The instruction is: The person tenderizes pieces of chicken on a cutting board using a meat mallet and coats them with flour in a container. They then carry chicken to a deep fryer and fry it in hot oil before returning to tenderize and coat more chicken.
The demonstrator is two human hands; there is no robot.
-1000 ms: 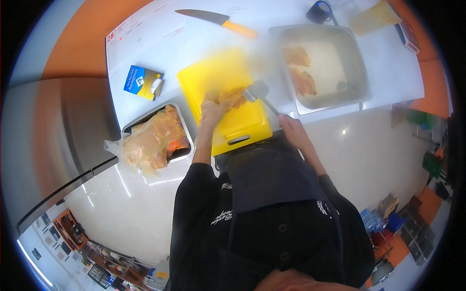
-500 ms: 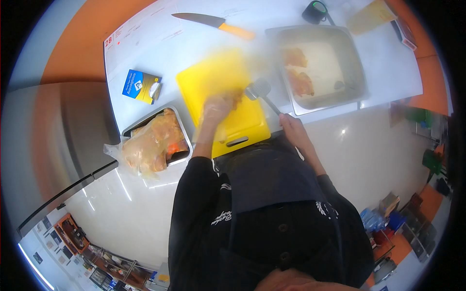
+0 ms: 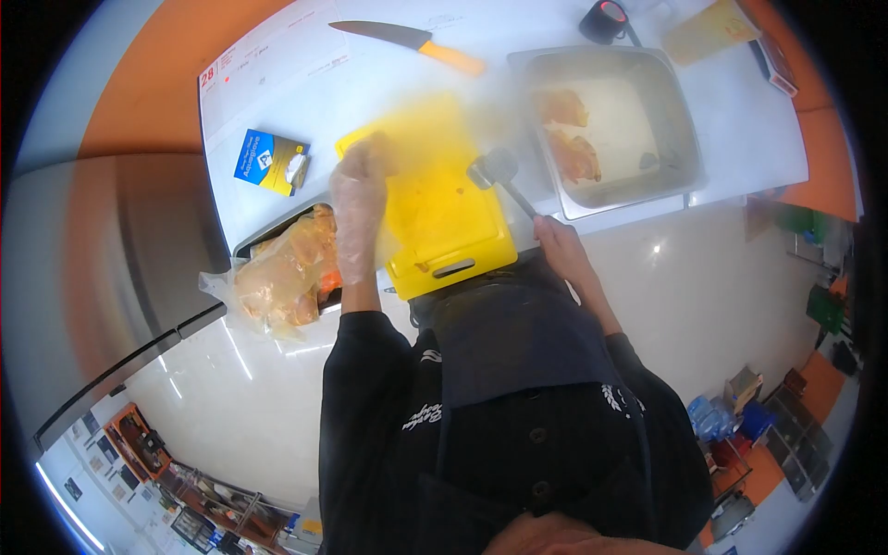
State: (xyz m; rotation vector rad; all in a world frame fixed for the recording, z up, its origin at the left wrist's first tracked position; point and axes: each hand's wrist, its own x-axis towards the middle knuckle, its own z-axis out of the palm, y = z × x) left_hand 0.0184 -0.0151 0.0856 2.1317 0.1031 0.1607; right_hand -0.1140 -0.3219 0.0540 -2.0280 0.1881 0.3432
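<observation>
your right hand (image 3: 552, 234) gripped the mallet (image 3: 499, 168) by its handle, its head at the right edge of the board (image 3: 453, 222), by the tabletop's near edge. your left hand (image 3: 359, 199) was at the board's left edge, fingers curled; whether around anything, i couldn't tell.

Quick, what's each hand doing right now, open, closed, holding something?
Left hand: at the yellow cutting board's left edge; blurred, can't tell whether it's open or holding anything.
Right hand: closed, holding the metal mallet by its handle.
</observation>
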